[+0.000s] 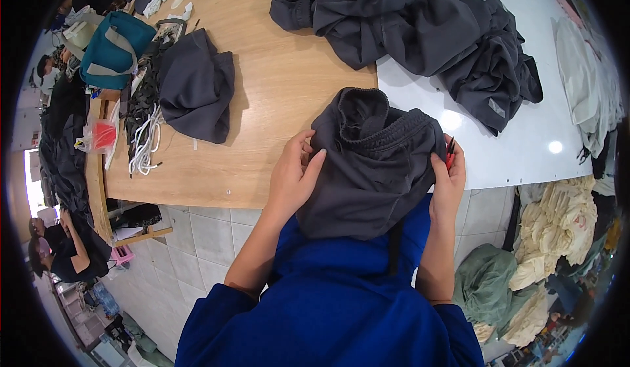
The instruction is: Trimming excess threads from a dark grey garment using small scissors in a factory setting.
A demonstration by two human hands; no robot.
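A pair of dark grey pants (367, 186) with a gathered elastic waistband hangs bunched over the table's front edge, against my blue top. Its waist opening faces up and away from me; the leg length is hidden in the folds. My left hand (294, 170) grips the left side, thumb on top and fingers partly behind the cloth. At the right side, my right hand (449, 186) pinches the fabric below the waistband. A small red tool with a dark pointed tip (450, 153), perhaps thread snips, is tucked in that same hand.
More dark grey garments (407, 25) are heaped at the far right. Left of me lie a folded dark grey piece (197, 91), white cords (146, 144) and a teal bag (115, 48). Cream cloth (558, 222) and green cloth (485, 278) are piled at right. Another person (69, 252) sits at left.
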